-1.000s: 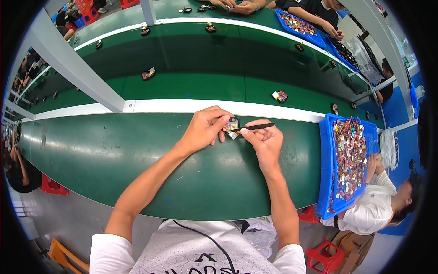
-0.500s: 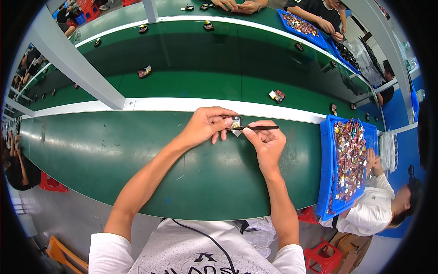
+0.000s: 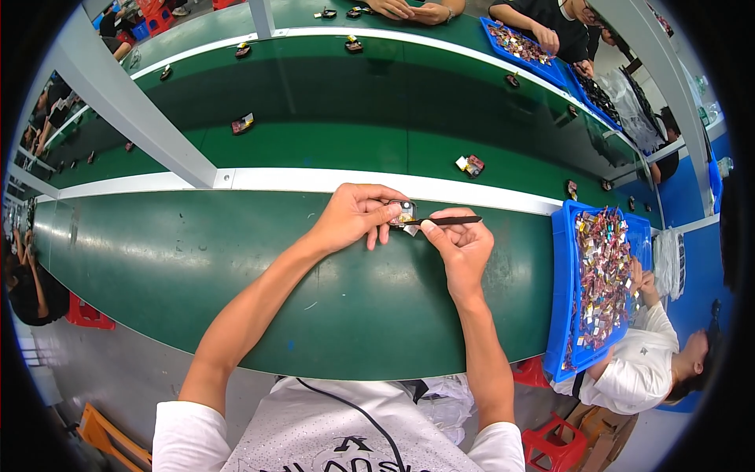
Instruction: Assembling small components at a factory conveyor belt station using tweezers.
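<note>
My left hand (image 3: 358, 216) grips a small dark-rimmed electronic casing (image 3: 406, 211) near the far edge of the green table (image 3: 354, 315). Light-coloured parts show inside the casing, and a pale tab sticks out at its lower side. Dark tweezers (image 3: 452, 221) are pinched in my right hand (image 3: 462, 244). Their tip reaches the casing's lower right side; what it touches there is too small to make out. Part of the casing is covered by my left fingers.
Right of my hands stands a blue tray (image 3: 560, 299) heaped with small wired parts, with a co-worker beside it. Beyond the white rail (image 3: 314, 182), a green belt (image 3: 314, 145) carries several small assemblies. A grey post (image 3: 134, 102) rises at the left.
The assemblies on the belt have shifted slightly to the left. My hands, the casing and the tweezers have barely moved. The co-worker at the right has moved a little.
</note>
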### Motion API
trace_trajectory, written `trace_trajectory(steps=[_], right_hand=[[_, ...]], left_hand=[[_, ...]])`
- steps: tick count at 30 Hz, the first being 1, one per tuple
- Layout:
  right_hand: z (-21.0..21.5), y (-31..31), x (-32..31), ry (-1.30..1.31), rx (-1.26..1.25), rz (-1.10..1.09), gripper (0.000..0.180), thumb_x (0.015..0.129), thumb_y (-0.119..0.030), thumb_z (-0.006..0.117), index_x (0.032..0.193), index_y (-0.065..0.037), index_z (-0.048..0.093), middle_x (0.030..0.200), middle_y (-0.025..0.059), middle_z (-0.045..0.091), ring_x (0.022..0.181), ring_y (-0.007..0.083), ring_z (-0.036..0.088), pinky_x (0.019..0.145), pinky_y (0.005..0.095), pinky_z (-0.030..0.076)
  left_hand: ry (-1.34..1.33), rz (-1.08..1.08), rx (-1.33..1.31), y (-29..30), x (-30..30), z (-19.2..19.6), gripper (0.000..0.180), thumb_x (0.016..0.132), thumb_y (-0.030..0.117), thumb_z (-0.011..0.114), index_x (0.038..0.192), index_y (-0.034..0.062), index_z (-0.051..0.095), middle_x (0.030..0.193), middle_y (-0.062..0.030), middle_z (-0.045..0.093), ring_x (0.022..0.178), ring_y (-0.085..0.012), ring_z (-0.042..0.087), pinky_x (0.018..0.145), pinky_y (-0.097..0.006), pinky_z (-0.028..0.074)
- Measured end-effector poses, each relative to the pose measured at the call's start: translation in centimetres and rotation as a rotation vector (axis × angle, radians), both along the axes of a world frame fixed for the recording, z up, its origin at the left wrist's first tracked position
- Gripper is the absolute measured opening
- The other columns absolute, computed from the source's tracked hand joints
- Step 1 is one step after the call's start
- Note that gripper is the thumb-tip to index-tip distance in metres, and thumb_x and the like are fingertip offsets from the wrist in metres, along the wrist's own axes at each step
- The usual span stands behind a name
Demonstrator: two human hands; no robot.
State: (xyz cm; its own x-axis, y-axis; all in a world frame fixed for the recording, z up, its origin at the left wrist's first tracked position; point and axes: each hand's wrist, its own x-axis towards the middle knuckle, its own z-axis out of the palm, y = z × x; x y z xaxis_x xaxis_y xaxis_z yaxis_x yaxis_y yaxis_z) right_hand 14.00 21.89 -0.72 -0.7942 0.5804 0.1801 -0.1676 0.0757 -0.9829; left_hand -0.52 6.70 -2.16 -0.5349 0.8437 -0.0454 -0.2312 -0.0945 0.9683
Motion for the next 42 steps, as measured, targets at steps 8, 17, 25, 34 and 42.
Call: trace_trajectory(steps=[8, 17, 25, 34, 42], right_hand=[[-0.1, 0.1, 0.0, -0.007, 0.015, 0.001, 0.016, 0.086, 0.006, 0.076, 0.099, 0.003, 0.067, 0.078, 0.0025, 0.069, 0.057, -0.002, 0.047, 0.05, 0.0163, 0.032], [0.1, -0.3, 0.1, 0.044, 0.074, -0.008, 0.015, 0.086, 0.006, 0.077, 0.097, 0.003, 0.068, 0.076, 0.0015, 0.068, 0.055, -0.0022, 0.045, 0.049, 0.0167, 0.032], [-0.4, -0.7, 0.2, 0.088, 0.322, -0.108, 0.013, 0.083, 0.005, 0.08, 0.092, 0.003, 0.072, 0.079, 0.0017, 0.069, 0.051, -0.0012, 0.044, 0.046, 0.0184, 0.031], [-0.5, -1.0, 0.1, 0.115, 0.405, -0.138, 0.01, 0.08, 0.005, 0.082, 0.086, 0.003, 0.074, 0.086, 0.0039, 0.074, 0.047, 0.0001, 0.041, 0.045, 0.0207, 0.03], [-0.6, -1.1, 0.1, 0.118, 0.443, -0.161, 0.011, 0.079, 0.004, 0.083, 0.086, 0.001, 0.075, 0.076, 0.0012, 0.071, 0.046, 0.0006, 0.041, 0.046, 0.0209, 0.031]], left_hand=[[-0.024, 0.013, -0.005, 0.1, -0.1, -0.2, 0.031, 0.1, 0.013, 0.067, 0.121, -0.0103, 0.067, 0.084, -0.0112, 0.073, 0.058, -0.0117, 0.065, 0.045, -0.024, 0.051], [-0.021, -0.036, 0.012, -0.2, -0.4, 0.1, 0.033, 0.101, 0.017, 0.066, 0.119, -0.0096, 0.068, 0.09, -0.0133, 0.073, 0.06, -0.0136, 0.067, 0.046, -0.026, 0.053], [-0.032, 0.004, 0.019, 0.0, -0.2, -0.1, 0.031, 0.1, 0.014, 0.066, 0.12, -0.0096, 0.068, 0.09, -0.0136, 0.073, 0.063, -0.0151, 0.069, 0.05, -0.026, 0.055], [-0.058, 0.005, 0.022, -0.2, -0.4, 0.1, 0.031, 0.099, 0.013, 0.068, 0.119, -0.01, 0.068, 0.089, -0.0137, 0.073, 0.063, -0.0155, 0.07, 0.05, -0.026, 0.055], [-0.08, 0.04, 0.048, -0.2, -0.2, 0.1, 0.03, 0.098, 0.011, 0.068, 0.12, -0.0102, 0.067, 0.089, -0.0143, 0.073, 0.063, -0.016, 0.07, 0.049, -0.026, 0.055]])
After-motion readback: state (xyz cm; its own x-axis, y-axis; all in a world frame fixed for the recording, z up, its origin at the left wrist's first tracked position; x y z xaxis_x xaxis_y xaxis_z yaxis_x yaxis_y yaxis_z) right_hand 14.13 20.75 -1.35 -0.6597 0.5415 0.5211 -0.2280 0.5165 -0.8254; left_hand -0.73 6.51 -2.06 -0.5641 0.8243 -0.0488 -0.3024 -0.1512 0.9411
